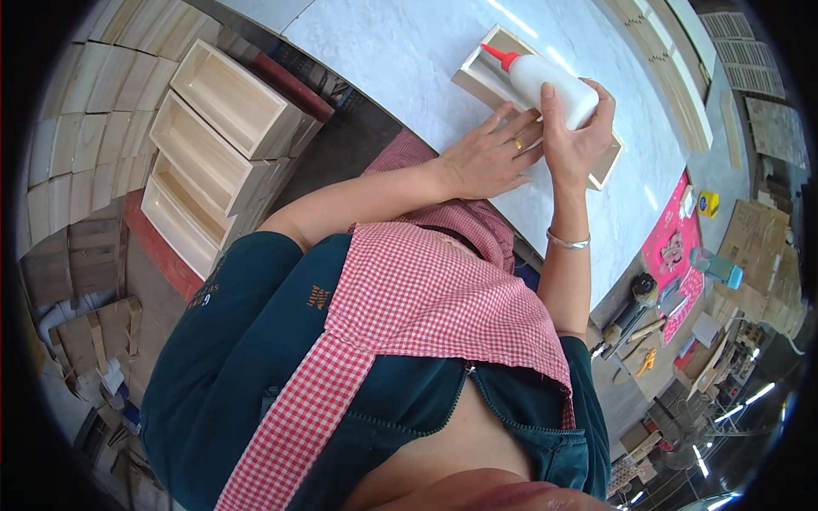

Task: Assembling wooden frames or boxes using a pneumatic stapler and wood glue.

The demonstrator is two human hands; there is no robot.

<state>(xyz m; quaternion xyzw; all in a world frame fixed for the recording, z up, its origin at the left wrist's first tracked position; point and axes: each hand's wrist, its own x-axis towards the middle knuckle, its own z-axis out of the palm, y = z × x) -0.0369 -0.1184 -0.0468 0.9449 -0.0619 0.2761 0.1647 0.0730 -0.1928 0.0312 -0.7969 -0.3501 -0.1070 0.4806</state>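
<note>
Head view is showing a person in a dark teal top and a red-and-white checked apron [426, 298] leaning over a pale, marble-patterned worktop [400, 51]. Their right hand [579, 140] is wrapping closed around a white plastic glue bottle with a red pointed nozzle [545, 78], thumb lying along the near side of the bottle and fingers curling over its far side. The bottle is lying tilted, its nozzle pointing toward the far left end of a shallow, light-coloured rectangular wooden box frame [498, 60] that is resting on the worktop. A silver bangle is sitting on the right wrist.

Their left hand [490, 157] is lying flat with fingers spread and pressing down on the near edge of the same frame, just beside the right hand; a gold ring is showing on one finger.

At the left, a stack of open pale wooden boxes [217, 145] is standing on a reddish base, well apart from the hands, with rows of flat wooden boards [94, 94] behind it. Further strips of pale wood [673, 77] are lying along the far side of the worktop. To the right, a pink mat [673, 238], a small yellow object and assorted tools are crowding a cluttered bench.
</note>
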